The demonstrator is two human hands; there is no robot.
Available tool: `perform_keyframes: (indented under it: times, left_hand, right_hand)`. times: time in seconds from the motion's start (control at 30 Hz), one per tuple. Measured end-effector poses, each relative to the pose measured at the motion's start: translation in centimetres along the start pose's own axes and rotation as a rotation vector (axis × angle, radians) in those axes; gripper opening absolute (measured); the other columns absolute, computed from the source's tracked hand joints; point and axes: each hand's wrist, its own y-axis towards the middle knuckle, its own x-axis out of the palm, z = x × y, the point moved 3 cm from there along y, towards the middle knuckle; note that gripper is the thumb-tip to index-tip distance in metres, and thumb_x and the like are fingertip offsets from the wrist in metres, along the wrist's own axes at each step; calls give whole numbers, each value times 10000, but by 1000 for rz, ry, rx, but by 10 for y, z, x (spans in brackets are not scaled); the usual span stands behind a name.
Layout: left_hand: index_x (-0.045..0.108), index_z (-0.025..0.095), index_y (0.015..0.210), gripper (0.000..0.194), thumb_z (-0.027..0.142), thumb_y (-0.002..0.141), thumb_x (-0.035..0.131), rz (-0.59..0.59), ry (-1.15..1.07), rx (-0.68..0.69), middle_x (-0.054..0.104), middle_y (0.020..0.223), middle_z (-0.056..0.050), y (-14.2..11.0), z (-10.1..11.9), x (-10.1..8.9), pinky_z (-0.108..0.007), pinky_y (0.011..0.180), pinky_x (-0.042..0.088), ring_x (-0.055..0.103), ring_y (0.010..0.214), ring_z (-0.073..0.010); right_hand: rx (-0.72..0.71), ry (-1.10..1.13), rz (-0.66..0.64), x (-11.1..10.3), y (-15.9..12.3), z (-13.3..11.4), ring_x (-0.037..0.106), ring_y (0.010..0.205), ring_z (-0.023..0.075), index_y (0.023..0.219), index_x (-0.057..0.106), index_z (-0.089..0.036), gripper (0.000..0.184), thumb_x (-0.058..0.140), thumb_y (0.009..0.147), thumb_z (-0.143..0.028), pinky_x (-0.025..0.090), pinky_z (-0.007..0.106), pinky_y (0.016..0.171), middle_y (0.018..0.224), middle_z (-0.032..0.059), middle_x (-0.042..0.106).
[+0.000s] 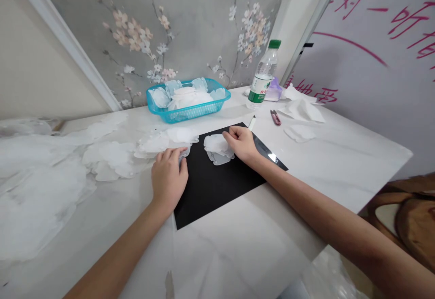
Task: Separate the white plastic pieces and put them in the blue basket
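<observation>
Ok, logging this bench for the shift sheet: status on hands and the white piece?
Right hand on white petal-shaped sheet, on black mat. Left hand at mat edge, fingertips by white sheets. White stick past right hand.

Bright, even light, glare on the black sheet [217, 185], warped edges.

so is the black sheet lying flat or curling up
Flat: the black rectangular sheet lies level on the white marble tabletop, with no corner visibly lifting.

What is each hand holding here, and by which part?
The right hand is on the right edge of a white petal-shaped sheet; whether gripped can't be told. The left hand only touches a white sheet pile.
</observation>
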Motion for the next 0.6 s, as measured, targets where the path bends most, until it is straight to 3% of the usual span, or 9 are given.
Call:
perform_keyframes:
  times: [0.17, 0.43, 0.53, 0.6]
  left_hand:
    - [641, 219, 1054, 318, 207, 878, 376, 36, -87, -23, 645, 948, -83, 0, 0, -3, -376, 768, 398, 543, 920, -280]
    - [555, 209, 1036, 225, 236, 904, 376, 216, -524, -172, 606, 1052, -47, 2, -7, -10, -286, 875, 400, 558, 978, -182]
    - [551, 205, 1037, 212, 243, 903, 392, 203, -611, -122, 599, 1031, -45, 1, -4, -10, -273, 844, 403, 548, 943, -171]
    - [552, 207, 1037, 210, 246, 903, 395, 160, -654, -89, 595, 1005, -40, 1, -1, -10, -259, 783, 414, 544, 876, -158]
  right_hand:
    - [-31, -24, 1, 1, -1, 1, 214, 493, 78, 522, 165, -215, 393, 501, 724, -246, 232, 253, 509, 498, -66, 181]
    - [-154, -125, -106, 5, -10, -14, 223, 488, 81, 538, 185, -209, 406, 502, 783, -278, 220, 259, 503, 497, -60, 219]
    - [-146, -12, -227, 9, -15, -23, 297, 492, 77, 588, 328, -206, 331, 532, 801, -357, 256, 243, 504, 536, -58, 335]
    - [-127, 76, -336, 13, -18, -27, 343, 496, 76, 734, 472, -207, 235, 555, 799, -417, 281, 232, 499, 599, -56, 400]
